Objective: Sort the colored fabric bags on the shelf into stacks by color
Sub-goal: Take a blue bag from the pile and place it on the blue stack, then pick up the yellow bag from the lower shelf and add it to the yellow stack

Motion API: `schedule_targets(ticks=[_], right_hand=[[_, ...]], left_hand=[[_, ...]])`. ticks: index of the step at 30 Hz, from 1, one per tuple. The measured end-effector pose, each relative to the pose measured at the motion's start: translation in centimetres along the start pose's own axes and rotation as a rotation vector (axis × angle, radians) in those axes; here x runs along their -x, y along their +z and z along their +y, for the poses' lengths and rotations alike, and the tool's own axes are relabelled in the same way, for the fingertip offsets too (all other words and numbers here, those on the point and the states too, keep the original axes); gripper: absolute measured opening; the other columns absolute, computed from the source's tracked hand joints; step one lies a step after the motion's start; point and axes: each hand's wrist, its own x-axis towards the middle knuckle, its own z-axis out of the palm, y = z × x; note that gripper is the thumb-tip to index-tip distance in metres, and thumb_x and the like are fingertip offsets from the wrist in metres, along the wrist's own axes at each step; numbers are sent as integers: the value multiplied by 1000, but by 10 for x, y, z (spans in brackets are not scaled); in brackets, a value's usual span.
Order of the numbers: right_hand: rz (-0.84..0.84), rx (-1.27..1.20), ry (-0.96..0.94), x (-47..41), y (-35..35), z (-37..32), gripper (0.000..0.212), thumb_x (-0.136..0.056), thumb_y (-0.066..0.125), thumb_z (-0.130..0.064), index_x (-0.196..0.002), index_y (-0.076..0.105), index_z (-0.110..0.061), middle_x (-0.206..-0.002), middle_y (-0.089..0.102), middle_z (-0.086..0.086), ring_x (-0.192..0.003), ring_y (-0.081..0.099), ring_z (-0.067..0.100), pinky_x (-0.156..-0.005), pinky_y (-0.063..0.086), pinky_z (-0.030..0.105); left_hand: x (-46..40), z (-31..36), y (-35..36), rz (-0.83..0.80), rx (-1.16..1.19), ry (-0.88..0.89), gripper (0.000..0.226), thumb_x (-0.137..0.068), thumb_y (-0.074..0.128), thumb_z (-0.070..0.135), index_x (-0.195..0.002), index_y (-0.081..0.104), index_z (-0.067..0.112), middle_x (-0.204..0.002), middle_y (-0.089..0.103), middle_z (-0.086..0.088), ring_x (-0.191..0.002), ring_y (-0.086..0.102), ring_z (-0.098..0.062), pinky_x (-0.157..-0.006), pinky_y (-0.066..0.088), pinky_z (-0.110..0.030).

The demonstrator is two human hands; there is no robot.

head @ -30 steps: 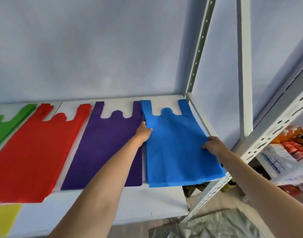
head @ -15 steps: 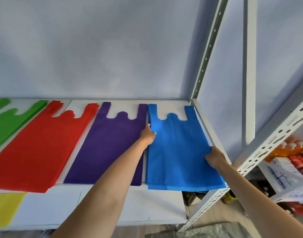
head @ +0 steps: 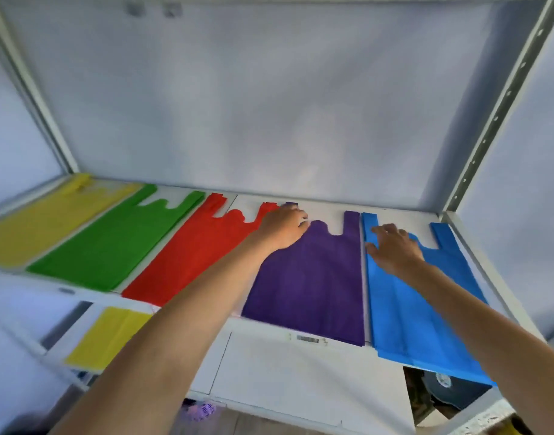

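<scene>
Five flat stacks of fabric bags lie side by side on the white shelf (head: pixel 404 215): yellow (head: pixel 46 219), green (head: pixel 112 246), red (head: pixel 194 255), purple (head: pixel 313 284) and blue (head: pixel 407 306). My left hand (head: pixel 283 229) rests palm down on the upper left handle of the purple stack, touching the red one's right handle. My right hand (head: pixel 392 248) lies flat with fingers spread on the upper left part of the blue stack. Neither hand holds anything. The blue stack's front edge overhangs the shelf.
A single yellow bag (head: pixel 107 337) lies on the lower shelf at the left. White perforated uprights (head: pixel 495 111) frame the shelf at right and left. A barcode sticker (head: pixel 307 339) is on the shelf's front edge. Dark items (head: pixel 451 390) sit below at right.
The view has swung left and up, showing the yellow and green stacks. My left hand moved from the blue stack's left edge to the purple stack's top. My right hand moved from the blue stack's right edge to its upper left.
</scene>
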Motion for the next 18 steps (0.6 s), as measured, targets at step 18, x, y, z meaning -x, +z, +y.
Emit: schedule_targets(ticks=[18], right_hand=[[-45, -112, -415, 46, 47, -454, 44, -94, 42, -38, -130, 51, -13, -137, 46, 11, -125, 46, 31, -102, 41, 43]], left_hand=[[276, -416, -192, 56, -191, -488, 35, -98, 42, 35, -117, 65, 17, -122, 63, -8, -108, 60, -28, -89, 49, -37]])
